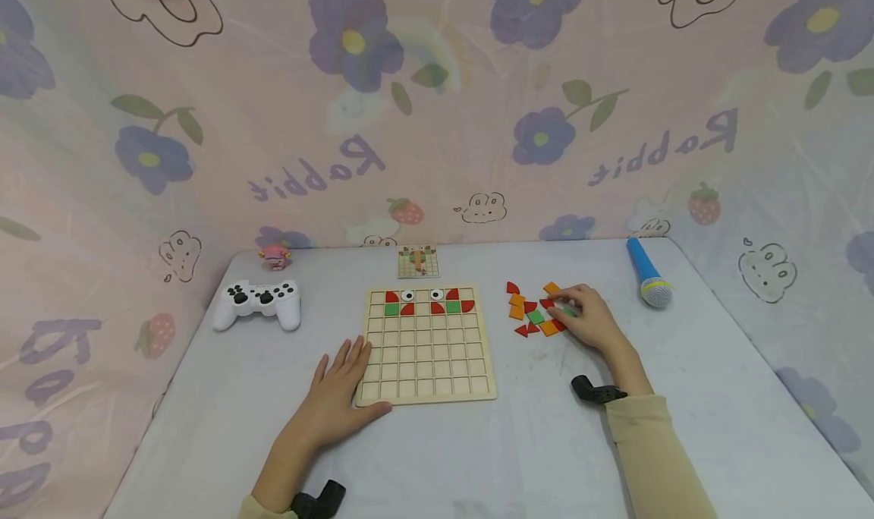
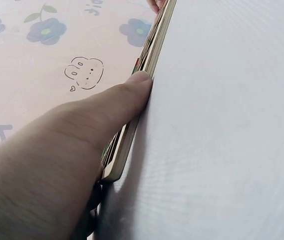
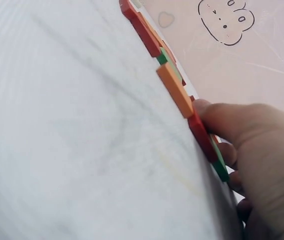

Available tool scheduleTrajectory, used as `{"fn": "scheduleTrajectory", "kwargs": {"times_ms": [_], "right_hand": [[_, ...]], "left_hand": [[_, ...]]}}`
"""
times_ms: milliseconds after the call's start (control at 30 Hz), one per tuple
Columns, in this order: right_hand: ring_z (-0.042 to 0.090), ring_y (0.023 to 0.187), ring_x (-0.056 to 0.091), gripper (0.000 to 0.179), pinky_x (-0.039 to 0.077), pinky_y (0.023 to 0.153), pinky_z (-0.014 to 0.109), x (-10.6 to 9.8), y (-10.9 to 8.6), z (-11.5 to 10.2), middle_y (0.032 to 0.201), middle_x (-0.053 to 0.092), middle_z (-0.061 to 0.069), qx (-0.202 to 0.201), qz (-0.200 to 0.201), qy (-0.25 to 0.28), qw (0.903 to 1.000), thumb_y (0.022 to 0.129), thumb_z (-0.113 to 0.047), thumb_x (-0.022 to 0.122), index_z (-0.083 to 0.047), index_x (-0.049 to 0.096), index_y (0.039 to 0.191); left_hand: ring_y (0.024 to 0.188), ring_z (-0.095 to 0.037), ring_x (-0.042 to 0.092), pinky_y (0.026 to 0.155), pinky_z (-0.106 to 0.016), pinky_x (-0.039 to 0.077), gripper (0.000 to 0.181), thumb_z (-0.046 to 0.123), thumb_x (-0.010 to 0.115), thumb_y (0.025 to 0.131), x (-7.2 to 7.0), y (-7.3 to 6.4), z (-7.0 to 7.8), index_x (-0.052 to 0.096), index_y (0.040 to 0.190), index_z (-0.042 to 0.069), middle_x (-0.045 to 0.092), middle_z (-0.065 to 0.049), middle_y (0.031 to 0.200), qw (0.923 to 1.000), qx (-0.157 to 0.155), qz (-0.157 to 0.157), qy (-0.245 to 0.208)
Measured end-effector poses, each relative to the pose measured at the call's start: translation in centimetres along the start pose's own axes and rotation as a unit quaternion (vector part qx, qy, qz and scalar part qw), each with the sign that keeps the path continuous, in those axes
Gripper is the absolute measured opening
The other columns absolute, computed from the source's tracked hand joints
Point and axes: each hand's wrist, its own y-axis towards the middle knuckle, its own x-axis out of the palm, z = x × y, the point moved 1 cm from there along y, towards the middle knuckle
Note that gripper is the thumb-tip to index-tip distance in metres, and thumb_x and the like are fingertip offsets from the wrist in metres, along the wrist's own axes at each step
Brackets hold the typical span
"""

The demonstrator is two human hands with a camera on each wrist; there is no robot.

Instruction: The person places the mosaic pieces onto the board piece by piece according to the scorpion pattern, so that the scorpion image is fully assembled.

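My left hand (image 1: 339, 397) rests at the near left corner of a wooden grid board (image 1: 425, 367), fingers spread along its left side. In the left wrist view, its thumb (image 2: 124, 97) lies against the board's edge (image 2: 154, 62). Red quarter-round tiles (image 1: 467, 306), green square tiles (image 1: 392, 309) and two eye tiles (image 1: 437, 295) sit in the board's top rows. My right hand (image 1: 590, 318) is over the right side of a group of loose tiles, thumb and index finger apart. In the right wrist view, the thumb is at a red tile (image 3: 201, 135), beside an orange tile (image 3: 174, 90).
A small picture card (image 1: 418, 262) lies behind the board. A white game controller (image 1: 259, 305) and a pink figurine (image 1: 275, 256) are at the left. At the back right lies a blue toy microphone (image 1: 649, 272). A printed curtain (image 1: 437, 109) hangs behind the table.
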Motion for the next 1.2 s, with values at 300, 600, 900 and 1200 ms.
{"fn": "scheduleTrajectory", "kwargs": {"times_ms": [300, 600, 900, 1200], "right_hand": [[0.042, 0.115, 0.059, 0.036, 0.049, 0.104, 0.061, 0.0, 0.0, 0.0, 0.125, 0.065, 0.025, 0.013, 0.014, 0.001, 0.9998, 0.102, -0.024, 0.074, 0.003, 0.072, 0.126], [0.033, 0.106, 0.054, 0.042, 0.047, 0.088, 0.043, -0.4, 0.0, -2.1, 0.117, 0.067, 0.019, 0.043, 0.02, 0.019, 0.9987, 0.102, -0.033, 0.075, 0.0, 0.07, 0.128], [0.03, 0.103, 0.054, 0.042, 0.046, 0.079, 0.036, 0.0, 2.4, -6.4, 0.111, 0.067, 0.014, 0.013, 0.038, 0.041, 0.9984, 0.1, -0.036, 0.077, -0.005, 0.072, 0.128], [0.028, 0.1, 0.056, 0.033, 0.047, 0.075, 0.036, 2.2, 5.5, -11.8, 0.109, 0.071, 0.01, -0.044, 0.024, 0.073, 0.9961, 0.097, -0.03, 0.081, -0.008, 0.076, 0.121]], "left_hand": [[0.164, -0.039, 0.009, 0.128, -0.068, 0.004, 0.112, 0.069, 0.071, 0.089, 0.0, 0.0, 0.0, 0.026, 0.167, 0.002, 0.018, -0.015, 0.176, 1.0, -0.001, -0.001, 0.002], [0.164, -0.041, 0.011, 0.128, -0.069, 0.004, 0.112, 0.067, 0.073, 0.089, -0.1, -0.1, 0.2, 0.028, 0.167, 0.001, 0.02, -0.017, 0.175, 1.0, 0.0, 0.002, -0.004], [0.164, -0.041, 0.012, 0.128, -0.069, 0.004, 0.111, 0.067, 0.073, 0.089, 0.0, -0.2, -0.1, 0.028, 0.166, 0.001, 0.021, -0.017, 0.175, 0.9999, 0.002, 0.011, -0.002], [0.165, -0.037, 0.007, 0.128, -0.068, 0.002, 0.113, 0.072, 0.069, 0.09, 0.1, 0.1, -0.3, 0.025, 0.168, 0.003, 0.018, -0.014, 0.176, 0.9999, -0.004, -0.009, 0.002]]}}
